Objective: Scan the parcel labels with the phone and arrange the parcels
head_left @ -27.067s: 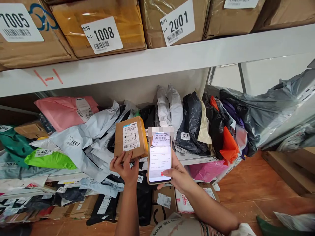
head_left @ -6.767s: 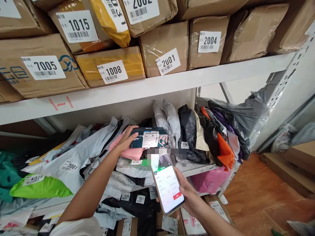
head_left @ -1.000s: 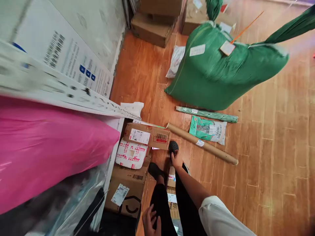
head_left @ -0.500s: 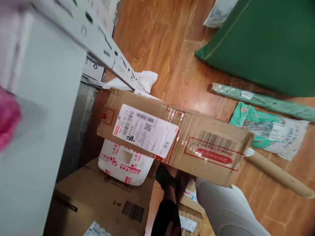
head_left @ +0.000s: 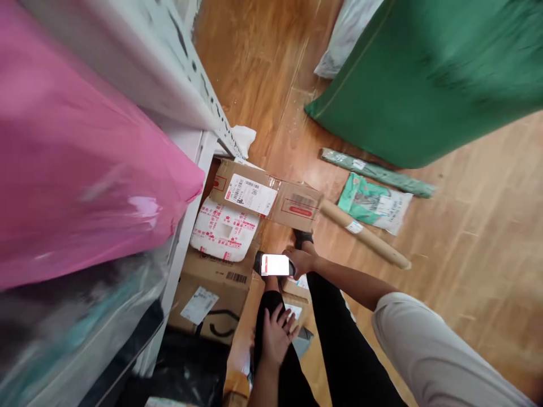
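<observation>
Pink plastic parcel [head_left: 97,152] is bulging from the white rack [head_left: 199,76], nearest the lens. Left hand [head_left: 278,336] is hovering before the trouser leg [head_left: 292,373], fingers spread loosely, holding nothing. Right hand [head_left: 299,261] is gripping the smartphone [head_left: 275,264] by one end; its lit screen is facing upward, over the shoes [head_left: 303,236]. Red-printed white packet [head_left: 216,226] is lying near it, labelled carton [head_left: 268,195] just beyond. Farther out, cardboard tube [head_left: 371,237], printed pouch [head_left: 373,202] and green roll [head_left: 382,174] are lying before the green sack [head_left: 424,85]. Judgement: steady handling is calling for a firm edge grip, fingers clear of the screen.
</observation>
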Demonstrator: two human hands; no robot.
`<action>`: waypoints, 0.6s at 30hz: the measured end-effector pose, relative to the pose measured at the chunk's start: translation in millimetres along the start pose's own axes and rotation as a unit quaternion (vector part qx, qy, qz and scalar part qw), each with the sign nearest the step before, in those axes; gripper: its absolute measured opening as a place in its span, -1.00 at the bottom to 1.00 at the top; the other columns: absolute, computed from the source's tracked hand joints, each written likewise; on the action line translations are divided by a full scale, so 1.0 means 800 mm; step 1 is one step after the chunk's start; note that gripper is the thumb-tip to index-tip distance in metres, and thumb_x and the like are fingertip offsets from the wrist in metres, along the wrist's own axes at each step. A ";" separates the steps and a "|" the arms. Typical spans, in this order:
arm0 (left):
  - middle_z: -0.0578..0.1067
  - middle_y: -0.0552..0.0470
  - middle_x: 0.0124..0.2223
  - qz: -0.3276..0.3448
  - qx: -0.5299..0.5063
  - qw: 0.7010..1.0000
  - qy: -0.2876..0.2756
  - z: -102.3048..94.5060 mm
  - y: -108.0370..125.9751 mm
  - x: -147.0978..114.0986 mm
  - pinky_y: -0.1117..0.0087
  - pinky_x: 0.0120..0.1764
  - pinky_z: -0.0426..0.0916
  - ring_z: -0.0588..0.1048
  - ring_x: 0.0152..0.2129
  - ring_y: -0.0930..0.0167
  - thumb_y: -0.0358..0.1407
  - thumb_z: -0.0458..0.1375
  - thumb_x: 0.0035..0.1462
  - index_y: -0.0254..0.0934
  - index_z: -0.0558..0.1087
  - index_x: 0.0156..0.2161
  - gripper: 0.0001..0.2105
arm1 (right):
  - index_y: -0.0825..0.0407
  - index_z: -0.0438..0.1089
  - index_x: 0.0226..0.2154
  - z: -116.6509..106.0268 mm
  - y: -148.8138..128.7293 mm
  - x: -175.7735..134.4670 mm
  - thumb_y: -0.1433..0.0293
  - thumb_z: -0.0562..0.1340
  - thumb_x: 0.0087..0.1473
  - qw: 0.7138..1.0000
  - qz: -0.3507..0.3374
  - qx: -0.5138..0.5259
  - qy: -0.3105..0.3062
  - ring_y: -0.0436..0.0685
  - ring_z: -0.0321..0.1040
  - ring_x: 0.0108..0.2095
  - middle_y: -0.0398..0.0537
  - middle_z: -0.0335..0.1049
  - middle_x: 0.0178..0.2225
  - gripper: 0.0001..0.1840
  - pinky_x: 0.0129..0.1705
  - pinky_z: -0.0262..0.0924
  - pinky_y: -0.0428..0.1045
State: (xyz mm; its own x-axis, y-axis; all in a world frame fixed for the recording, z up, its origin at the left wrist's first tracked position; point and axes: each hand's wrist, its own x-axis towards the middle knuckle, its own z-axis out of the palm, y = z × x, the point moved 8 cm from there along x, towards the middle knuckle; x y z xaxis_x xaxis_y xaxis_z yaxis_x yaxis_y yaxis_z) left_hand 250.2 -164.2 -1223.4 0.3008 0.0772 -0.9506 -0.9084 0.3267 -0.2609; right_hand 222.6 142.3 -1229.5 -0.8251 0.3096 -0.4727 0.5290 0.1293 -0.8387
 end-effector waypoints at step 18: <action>0.53 -0.27 0.02 0.245 0.150 0.845 -0.451 0.286 0.068 -0.643 0.23 -0.20 0.48 0.53 -0.12 0.18 0.15 -0.03 0.27 -0.32 0.43 0.16 -0.38 | -0.11 0.05 0.24 -0.186 -0.611 -0.247 0.07 0.11 0.20 0.918 -0.145 0.370 0.007 0.03 0.34 -0.44 -0.07 0.42 -0.16 -0.38 -0.42 0.30 -0.05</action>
State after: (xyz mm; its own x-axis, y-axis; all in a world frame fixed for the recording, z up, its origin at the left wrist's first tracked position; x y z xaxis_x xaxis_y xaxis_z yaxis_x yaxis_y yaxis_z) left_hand 112.7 29.3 -710.2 0.1315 0.9145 -0.3825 -0.9139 0.2613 0.3106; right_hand 156.6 158.3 -686.2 -0.9046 0.3751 -0.2023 0.0048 -0.4658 -0.8849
